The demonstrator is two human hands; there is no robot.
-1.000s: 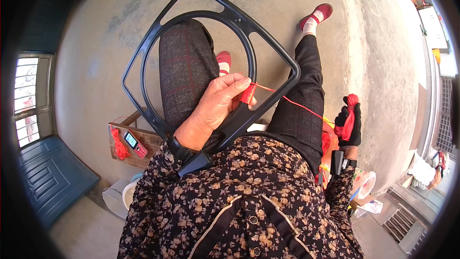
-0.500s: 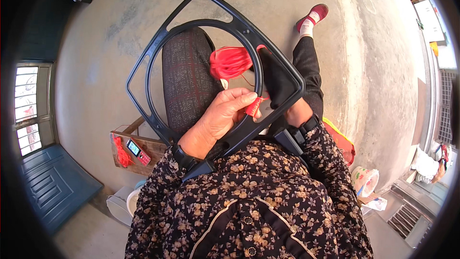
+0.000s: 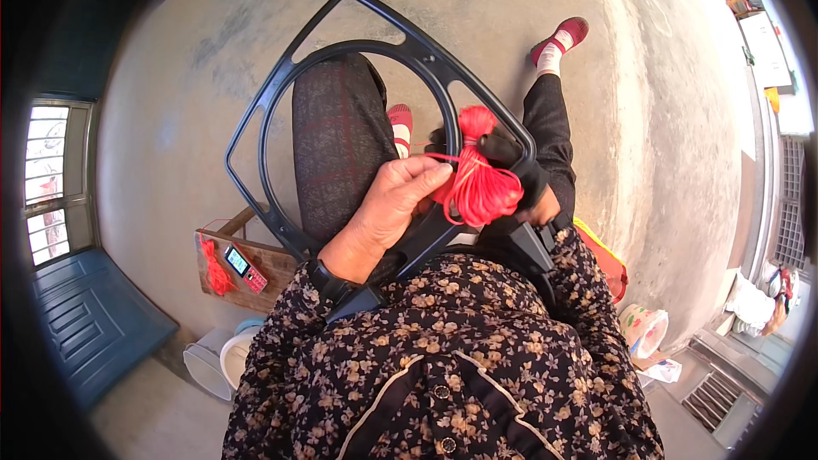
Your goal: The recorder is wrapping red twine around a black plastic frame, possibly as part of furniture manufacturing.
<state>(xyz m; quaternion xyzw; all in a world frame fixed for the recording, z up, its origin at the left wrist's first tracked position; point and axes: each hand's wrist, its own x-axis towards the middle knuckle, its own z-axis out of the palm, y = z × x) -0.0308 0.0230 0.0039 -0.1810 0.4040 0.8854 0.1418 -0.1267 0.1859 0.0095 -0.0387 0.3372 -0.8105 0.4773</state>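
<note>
A black plastic frame [image 3: 426,60], a round ring set inside an angular outline, lies tilted over my lap. My left hand [image 3: 383,213] is closed on the right side of the ring, thumb and forefinger pinching where red cord crosses it. On the right, my right hand [image 3: 535,183], its fingers in a dark glove, grips a tied bundle of red cord [image 3: 486,189] at its narrow neck. The bundle hangs over the ring and hides part of it. A strand runs from it to my left thumb. Some right fingers are hidden behind the frame and cord.
To my left, a wooden stool [image 3: 271,277] bears a red cord hank [image 3: 216,268] and a red keypad phone [image 3: 247,270]. Pale buckets [image 3: 209,366] stand below it. A red bag [image 3: 601,255] and a white patterned tub [image 3: 645,330] are at my right.
The red bundle has moved from inside the ring, over its right side, toward me. My right hand has come from behind the frame with it. My left hand keeps its pinch.
</note>
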